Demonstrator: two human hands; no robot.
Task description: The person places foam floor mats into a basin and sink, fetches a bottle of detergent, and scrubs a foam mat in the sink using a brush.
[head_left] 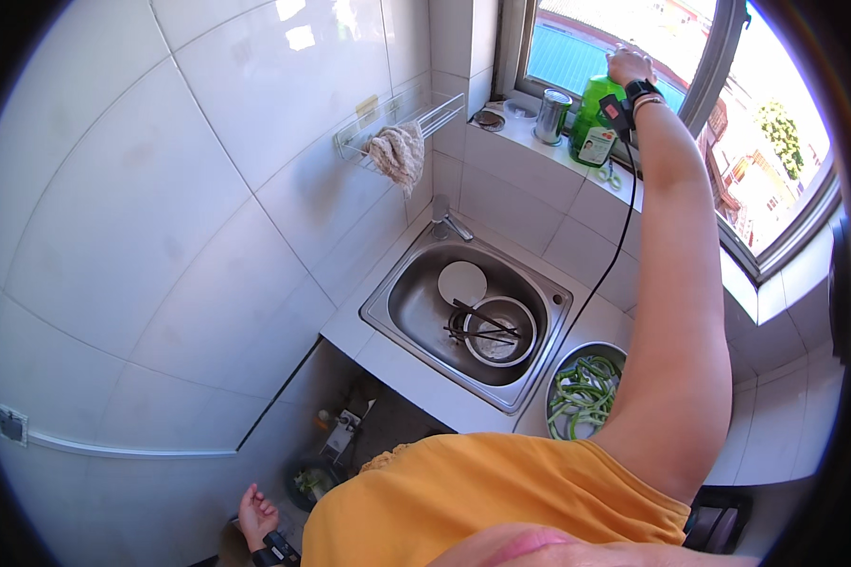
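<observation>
At the top of a large green dish soap bottle (591,123), my right hand (631,64) is closed around the cap end. The bottle stands on the tiled windowsill with a white label on its side. A band with a small black device and a cable sits on my right wrist. Low at the left, my left hand (258,518) hangs away from everything, its fingers loosely bent and holding nothing. Beside the bottle are a metal can (552,117) and a pair of scissors (610,174) with pale green handles.
Below lies a steel sink (402,293) with a white plate (462,283), a metal pot (501,354) and dark chopsticks. A bowl of green beans (584,389) sits on the counter. A wire rack (444,111) holds a cloth (397,156). The faucet (449,222) rises at the sink's back corner.
</observation>
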